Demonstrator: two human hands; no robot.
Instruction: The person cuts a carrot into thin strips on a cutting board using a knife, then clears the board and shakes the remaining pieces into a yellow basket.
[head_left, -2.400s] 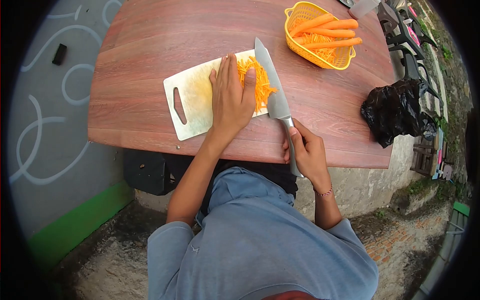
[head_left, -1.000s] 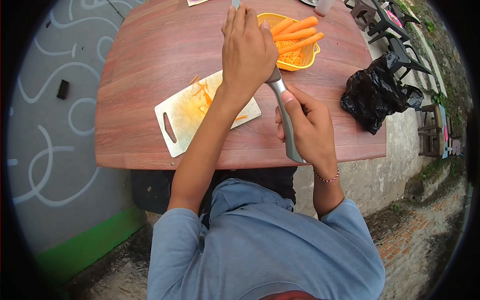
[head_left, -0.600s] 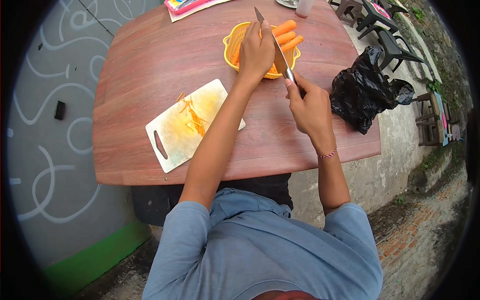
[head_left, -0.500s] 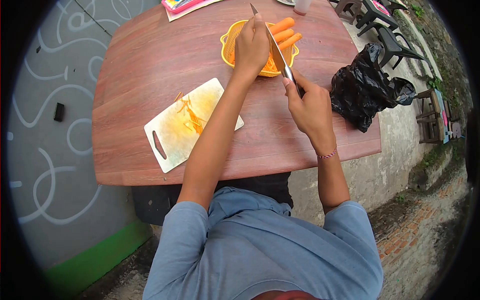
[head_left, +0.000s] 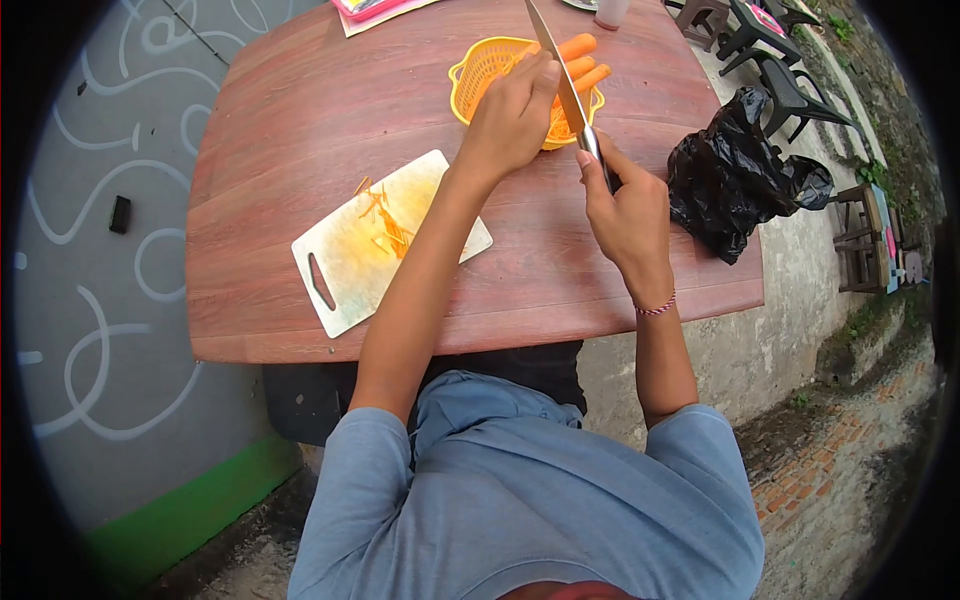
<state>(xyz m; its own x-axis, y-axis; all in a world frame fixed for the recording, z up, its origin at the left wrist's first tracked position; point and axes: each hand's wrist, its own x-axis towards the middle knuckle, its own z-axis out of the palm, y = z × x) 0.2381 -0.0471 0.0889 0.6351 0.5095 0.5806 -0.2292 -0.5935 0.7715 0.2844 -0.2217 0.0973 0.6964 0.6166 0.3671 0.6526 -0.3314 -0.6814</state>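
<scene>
My right hand (head_left: 632,205) is wrapped round the dark handle of a kitchen knife (head_left: 562,85), its long blade pointing up and away from me. Close beside the blade is my left hand (head_left: 508,118), over the near side of a yellow plastic basket (head_left: 462,92). Its thumb and some fingers show stretched out, the rest hidden behind the hand. In the basket lie orange carrot shreds (head_left: 560,128) and several whole carrots (head_left: 580,68). A white cutting board (head_left: 345,300) rests to the left, with thin carrot strips (head_left: 392,232) on it, partly behind my left forearm.
A black plastic bag (head_left: 735,180) sits at the right edge of the reddish wooden table (head_left: 260,180). Toward the far edge are a pink item (head_left: 365,8) and a cup (head_left: 611,12). Dark chairs (head_left: 790,95) stand beyond, and a grey wall (head_left: 110,330) is at left.
My left hand has come down and slightly right, lower along the blade, and its thumb has shifted. The knife, still in my right hand, sits slightly further right in view.
</scene>
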